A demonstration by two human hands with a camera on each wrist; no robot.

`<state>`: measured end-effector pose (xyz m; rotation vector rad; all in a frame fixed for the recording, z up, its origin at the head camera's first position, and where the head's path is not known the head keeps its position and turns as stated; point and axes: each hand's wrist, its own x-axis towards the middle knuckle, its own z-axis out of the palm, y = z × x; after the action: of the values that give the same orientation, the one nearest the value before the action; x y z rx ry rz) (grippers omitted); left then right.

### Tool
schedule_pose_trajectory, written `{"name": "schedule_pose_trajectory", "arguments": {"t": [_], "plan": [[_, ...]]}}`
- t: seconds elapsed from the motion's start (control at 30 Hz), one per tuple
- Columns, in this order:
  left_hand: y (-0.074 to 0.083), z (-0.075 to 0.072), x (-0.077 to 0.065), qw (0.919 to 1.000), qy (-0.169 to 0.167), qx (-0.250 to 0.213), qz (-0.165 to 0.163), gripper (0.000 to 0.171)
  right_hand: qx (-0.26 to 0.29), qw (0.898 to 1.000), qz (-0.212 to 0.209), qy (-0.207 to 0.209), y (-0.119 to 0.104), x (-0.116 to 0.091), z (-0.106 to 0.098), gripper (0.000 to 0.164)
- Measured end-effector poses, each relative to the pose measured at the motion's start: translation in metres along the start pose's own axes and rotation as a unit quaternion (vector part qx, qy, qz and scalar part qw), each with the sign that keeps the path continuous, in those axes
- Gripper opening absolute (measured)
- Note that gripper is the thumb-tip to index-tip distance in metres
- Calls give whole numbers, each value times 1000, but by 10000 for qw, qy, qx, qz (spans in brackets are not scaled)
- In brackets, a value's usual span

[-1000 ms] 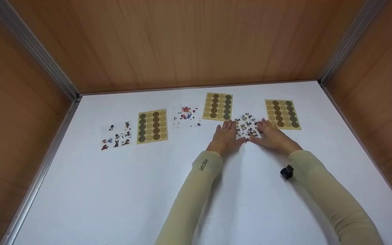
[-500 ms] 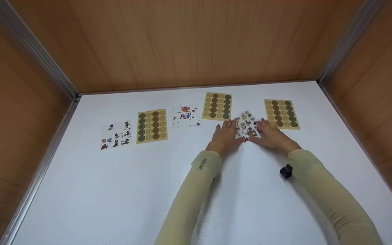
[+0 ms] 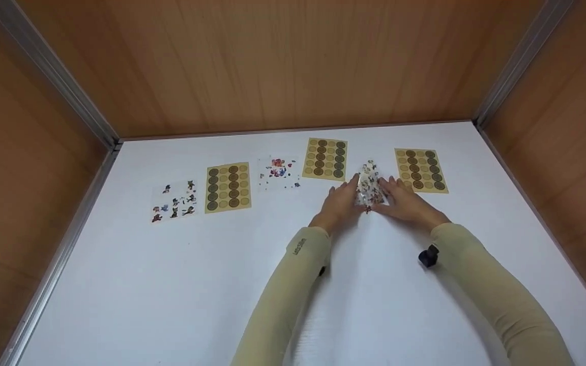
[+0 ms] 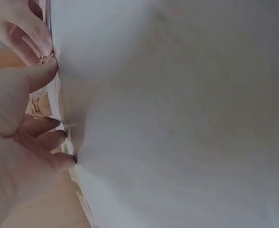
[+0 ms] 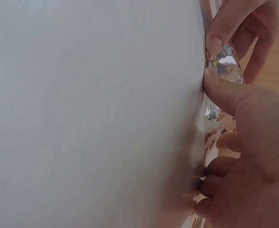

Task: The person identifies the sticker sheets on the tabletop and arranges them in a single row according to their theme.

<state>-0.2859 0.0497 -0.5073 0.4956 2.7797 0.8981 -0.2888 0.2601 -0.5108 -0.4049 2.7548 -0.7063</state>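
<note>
A clear sticker sheet (image 3: 370,187) printed with small colourful figures bows upward between both hands on the white table. My left hand (image 3: 338,204) grips its left side, thumb at the near edge and fingers farther back. On the opposite side my right hand (image 3: 409,204) holds it the same way, the two thumbs almost meeting in front. The right wrist view shows the glossy bent sheet (image 5: 227,66) behind my right thumb, with the left hand (image 5: 248,23) beyond. Seen from the left wrist, my curled fingers (image 4: 51,141) reach down to the tabletop, the sheet mostly hidden.
Tan sheets of round stickers lie at left (image 3: 228,188), back centre (image 3: 325,159) and right (image 3: 421,170). Two more clear figure sheets lie flat, one at far left (image 3: 174,202) and one nearer the middle (image 3: 279,174). Wooden panels (image 3: 293,66) enclose the table.
The clear sheet has gone from nearly flat to steeply bowed and looks narrower. My left hand has shifted slightly right, closer to the right hand. The other sheets stay put.
</note>
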Motion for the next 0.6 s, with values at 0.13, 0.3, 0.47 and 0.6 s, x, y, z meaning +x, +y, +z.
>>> {"name": "schedule_pose_trajectory", "arguments": {"t": [0.13, 0.3, 0.47, 0.6], "plan": [[-1, -3, 2, 9966, 140, -807, 111, 84, 296, 9993, -186, 150, 2, -1, 2, 96], [-5, -8, 3, 9905, 86, -1369, -31, 92, 631, 9939, -766, 483, 4, 0, 6, 103], [-9, -13, 1, 9811, 30, -1936, 32, 97, 798, 9897, -1048, 557, 2, -2, 8, 106], [-12, -17, -2, 9760, 57, -2172, 153, 88, 882, 9893, -1060, 477, 0, -4, 8, 105]]}}
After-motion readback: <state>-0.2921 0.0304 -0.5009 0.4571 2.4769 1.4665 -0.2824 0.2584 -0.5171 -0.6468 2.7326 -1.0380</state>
